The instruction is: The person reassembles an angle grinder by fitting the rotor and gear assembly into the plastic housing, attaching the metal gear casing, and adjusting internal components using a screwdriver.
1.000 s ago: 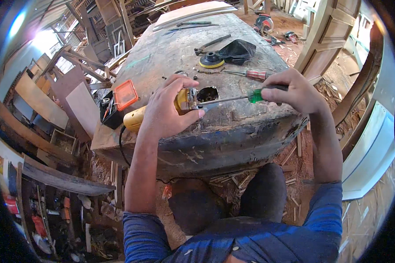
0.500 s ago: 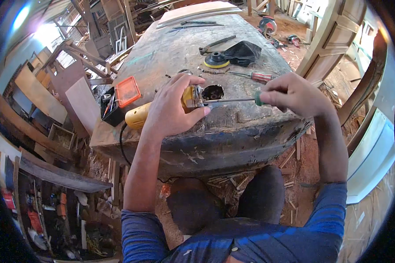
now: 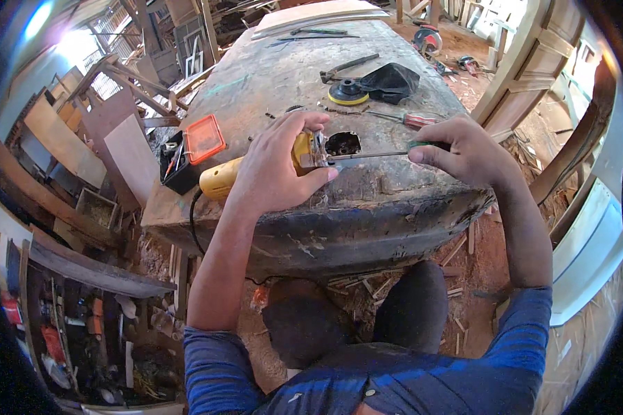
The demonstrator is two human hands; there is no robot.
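Note:
My left hand (image 3: pixel 273 162) is wrapped over a yellow corded power tool (image 3: pixel 218 181), which lies on its side on the worn bench (image 3: pixel 221 114). The tool's metal head end sticks out between my thumb and index finger. My right hand (image 3: pixel 467 153) is closed round the green handle of a screwdriver (image 3: pixel 374 155). The shaft points left, nearly level, and its tip meets the tool's metal head; the exact contact spot is too small to make out. Just behind the shaft is a dark, ragged-edged hollow (image 3: pixel 343 144) in the bench top.
A red-handled screwdriver (image 3: pixel 417 120) lies beyond my right hand. Behind it are a yellow-edged round pad (image 3: pixel 348 93), a black pouch (image 3: pixel 392 83) and a hammer (image 3: pixel 349 67). At left sits a black box (image 3: pixel 176 169) with an orange lid (image 3: pixel 205 140). Door panels (image 3: pixel 533 69) lean at right.
The fingers of my right hand have shifted on the screwdriver handle, and the wrist has turned a little. My left hand keeps its hold on the power tool. The whole view has shifted slightly.

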